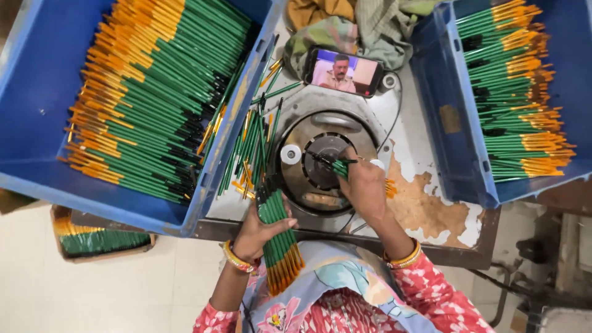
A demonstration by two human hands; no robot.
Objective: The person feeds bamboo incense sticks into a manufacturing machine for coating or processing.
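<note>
My left hand (259, 231) grips a bundle of green paint brushes with orange ends (280, 243), held upright near the table's front edge. My right hand (364, 185) holds a single green brush (338, 166) with its dark tip pointed into the round metal machine disc (311, 126) at the table's middle. Several loose green brushes (250, 148) lie on the table just left of the disc.
A blue crate (37, 86) full of green brushes stands at left, another blue crate (444, 111) with brushes at right. A phone (342, 72) leans on cloth (345, 24) behind the machine. A cardboard box of brushes (92, 240) sits on the floor at lower left.
</note>
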